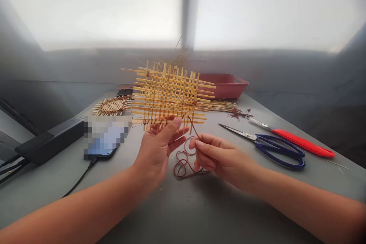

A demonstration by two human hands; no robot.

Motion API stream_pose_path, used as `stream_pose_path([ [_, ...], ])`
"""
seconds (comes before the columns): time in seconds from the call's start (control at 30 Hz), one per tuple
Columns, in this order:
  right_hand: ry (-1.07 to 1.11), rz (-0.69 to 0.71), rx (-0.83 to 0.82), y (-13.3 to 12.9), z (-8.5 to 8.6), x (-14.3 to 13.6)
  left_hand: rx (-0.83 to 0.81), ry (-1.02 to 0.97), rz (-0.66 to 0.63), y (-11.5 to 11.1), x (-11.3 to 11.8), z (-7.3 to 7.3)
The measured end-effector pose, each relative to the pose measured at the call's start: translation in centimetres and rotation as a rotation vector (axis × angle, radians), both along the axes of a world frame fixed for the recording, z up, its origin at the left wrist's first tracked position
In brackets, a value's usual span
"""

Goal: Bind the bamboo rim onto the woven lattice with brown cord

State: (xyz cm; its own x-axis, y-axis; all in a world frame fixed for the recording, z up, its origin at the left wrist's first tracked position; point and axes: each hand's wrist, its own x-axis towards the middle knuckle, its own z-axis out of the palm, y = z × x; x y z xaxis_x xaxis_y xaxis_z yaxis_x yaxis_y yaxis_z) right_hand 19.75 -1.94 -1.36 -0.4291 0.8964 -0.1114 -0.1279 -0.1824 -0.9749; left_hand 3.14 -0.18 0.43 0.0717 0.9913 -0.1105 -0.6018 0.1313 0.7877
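Note:
An open lattice of yellow woven strips (168, 95) is held upright above the table by my left hand (158, 141), its thumb on the lower edge and its fingers behind. Brown cord is wound along the bottom left edge of the lattice. My right hand (217, 152) pinches the brown cord (195, 128) between thumb and forefinger, to the lower right of the lattice. From the lattice's lower edge the cord runs down to these fingertips. Loose loops of the cord (183, 164) lie on the table between the hands.
Scissors with blue handles (278, 150) and a red cutter (303, 142) lie at the right. Behind stand a pink basket (228, 85) and a bundle of thin strips (220, 105). On the left are a second woven piece (113, 106), a cabled phone (105, 143) and a black box (57, 137).

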Motion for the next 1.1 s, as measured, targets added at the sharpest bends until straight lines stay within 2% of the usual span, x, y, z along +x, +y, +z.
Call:
stream_pose_path([
  [0.1,-0.253,-0.079,0.243,-0.1,0.0,0.1,0.020,0.056,0.033,0.5,-0.3,-0.4],
  [0.23,-0.569,-0.125,0.803,-0.8,0.3,0.2,0.050,0.087,0.053,0.8,-0.4,-0.9],
  [0.33,-0.616,-0.181,1.207,-1.3,0.7,0.4,0.050,0.088,0.048,0.7,-0.1,-1.1],
  [0.4,-0.614,-0.189,1.353,-1.5,1.1,0.6,0.071,0.089,0.042,0.7,0.0,-1.2],
  [0.47,-0.593,-0.166,1.396,-1.6,1.6,0.8,0.118,0.086,0.023,0.7,0.1,-1.4],
  [0.6,-0.513,-0.190,1.325,-1.6,2.1,1.3,0.170,0.086,0.024,0.9,0.3,-1.9],
  [0.77,-0.402,-0.342,1.077,-1.3,1.8,1.4,0.150,0.108,0.036,0.8,0.2,-2.2],
  [0.87,-0.316,-0.358,0.945,-1.2,1.6,1.4,0.120,0.098,-0.048,0.5,0.1,-2.1],
  [0.97,-0.407,-0.385,1.019,-1.0,1.6,1.4,0.096,0.114,-0.138,0.2,-0.1,-2.0],
  [1.1,-0.702,-0.384,1.275,-0.6,2.0,1.5,0.129,0.161,-0.113,-0.1,-0.1,-1.9],
])
